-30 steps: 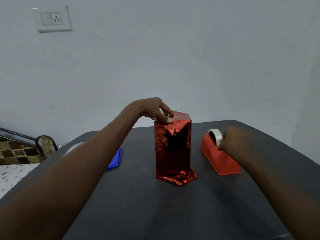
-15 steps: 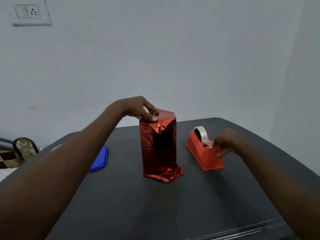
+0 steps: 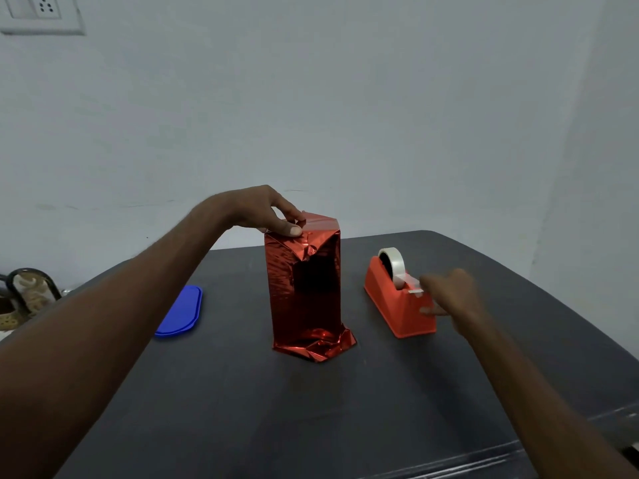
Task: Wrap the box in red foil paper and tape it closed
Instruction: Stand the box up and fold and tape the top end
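- A dark grey table point(image 3: 242, 409) runs away from the viewer to a plain pale wall, with a socket plate point(image 3: 38, 12) high at the left corner.
- Nearest, both forearms reach forward over the bare front of the table.
- At mid-table the box point(image 3: 306, 292) stands upright on end, sheathed in red foil paper point(image 3: 283, 271). The foil is glossy and creased, bunched loosely at the foot and folded into a rough triangle at the top.
- The left hand point(image 3: 262, 209) rests on the top left edge, thumb and fingertips pressing the folded flap down, not closed round anything.
- To the right, apart from the box, sits an orange tape dispenser point(image 3: 397, 305) with a clear roll. The right hand point(image 3: 449, 292) is blurred at its cutter end; whether it pinches the tape I cannot tell.
- A blue lid point(image 3: 183, 312) lies flat further left.
- Risks, as I judge them: pulling one-handed could drag the light-looking dispenser instead of tearing the tape; easing the left thumb could let the springy foil flap lift open; the tall box might tip if pressed sideways.
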Available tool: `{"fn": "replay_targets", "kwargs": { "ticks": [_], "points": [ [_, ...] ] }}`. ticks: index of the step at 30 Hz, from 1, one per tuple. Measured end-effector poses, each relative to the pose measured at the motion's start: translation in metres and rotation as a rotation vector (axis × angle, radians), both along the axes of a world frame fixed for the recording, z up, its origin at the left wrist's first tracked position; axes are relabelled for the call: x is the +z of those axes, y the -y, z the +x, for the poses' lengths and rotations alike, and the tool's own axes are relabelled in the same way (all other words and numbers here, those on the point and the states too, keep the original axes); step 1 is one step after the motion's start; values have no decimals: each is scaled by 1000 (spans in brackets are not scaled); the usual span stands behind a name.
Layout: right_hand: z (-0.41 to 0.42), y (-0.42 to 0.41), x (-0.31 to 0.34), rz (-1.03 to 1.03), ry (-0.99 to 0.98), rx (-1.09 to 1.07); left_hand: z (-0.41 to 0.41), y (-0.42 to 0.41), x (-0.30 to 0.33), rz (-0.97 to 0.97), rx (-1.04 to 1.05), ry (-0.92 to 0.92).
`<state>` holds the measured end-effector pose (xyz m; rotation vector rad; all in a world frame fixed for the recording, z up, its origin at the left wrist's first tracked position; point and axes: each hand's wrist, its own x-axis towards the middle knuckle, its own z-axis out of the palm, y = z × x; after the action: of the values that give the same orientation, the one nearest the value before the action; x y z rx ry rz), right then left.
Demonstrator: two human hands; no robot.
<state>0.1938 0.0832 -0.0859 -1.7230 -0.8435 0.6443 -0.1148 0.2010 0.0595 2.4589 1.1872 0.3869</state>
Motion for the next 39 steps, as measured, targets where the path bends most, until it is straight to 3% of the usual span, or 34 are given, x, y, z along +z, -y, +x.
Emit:
{"fn": "replay_targets", "kwargs": {
  "ticks": [7,15,22,26,31,39],
  "points": [
    [4,0,-44,42,131,-96,0,2,1,2,9,-9],
    [-21,3,-61,232,-174,-250,-1,4,1,-15,3,0],
    [-36,6,-62,259,-352,-330,-2,2,-1,7,4,2],
    [-45,8,-73,255,-427,-310,-2,4,0,3,3,9],
    [-50,17,-71,332,-373,-251,-2,4,-2,11,-2,6],
    [-59,9,-10,425,-246,15,-3,2,-6,15,-14,32]
  ]
}}
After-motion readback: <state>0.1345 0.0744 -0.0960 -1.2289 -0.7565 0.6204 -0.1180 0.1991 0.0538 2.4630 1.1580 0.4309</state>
